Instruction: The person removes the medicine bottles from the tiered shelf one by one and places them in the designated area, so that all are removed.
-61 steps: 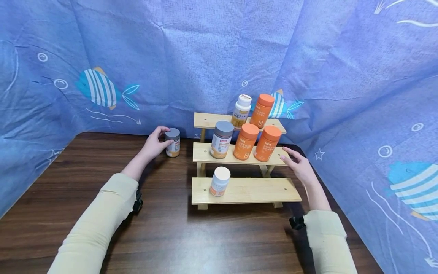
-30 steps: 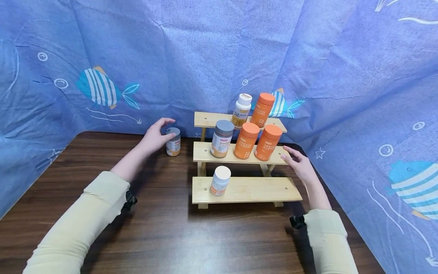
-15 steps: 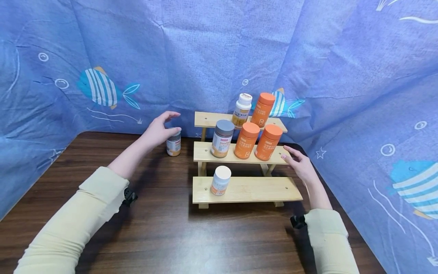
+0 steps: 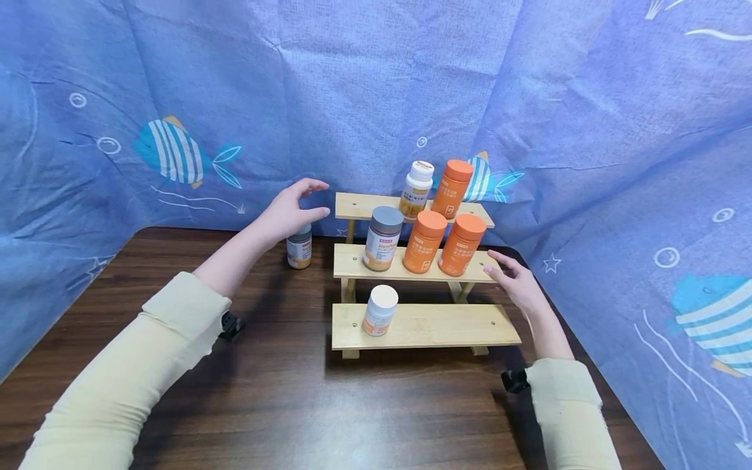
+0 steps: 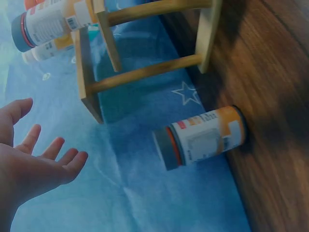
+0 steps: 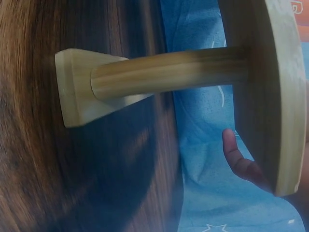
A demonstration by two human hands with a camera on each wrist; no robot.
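My left hand [image 4: 288,212] hovers in the air left of the top shelf, its fingers spread and nothing in them. Behind and below it, a small grey-capped supplement bottle [image 4: 299,251] stands upright on the table, its cap partly covered by the hand. The left wrist view shows this bottle [image 5: 203,137] apart from the open palm [image 5: 38,166]. At the right end of the middle shelf [image 4: 352,261] is my right hand [image 4: 517,285], thumb and fingers apart, holding nothing. Whether it touches the shelf I cannot tell. A board hides part of that hand [image 6: 241,164] in the right wrist view.
The three-step wooden rack bears a white bottle [image 4: 416,190] and an orange bottle [image 4: 451,189] on top. A larger grey-capped bottle [image 4: 383,239] and two orange bottles [image 4: 425,241] occupy the middle. A small white bottle [image 4: 380,310] stands on the lowest shelf [image 4: 446,324]. Blue cloth [image 4: 264,98] hangs behind.
My left hand has come away from the small grey-capped bottle and risen to the right, toward the rack's top shelf. That bottle stays in place. My right hand has barely moved.
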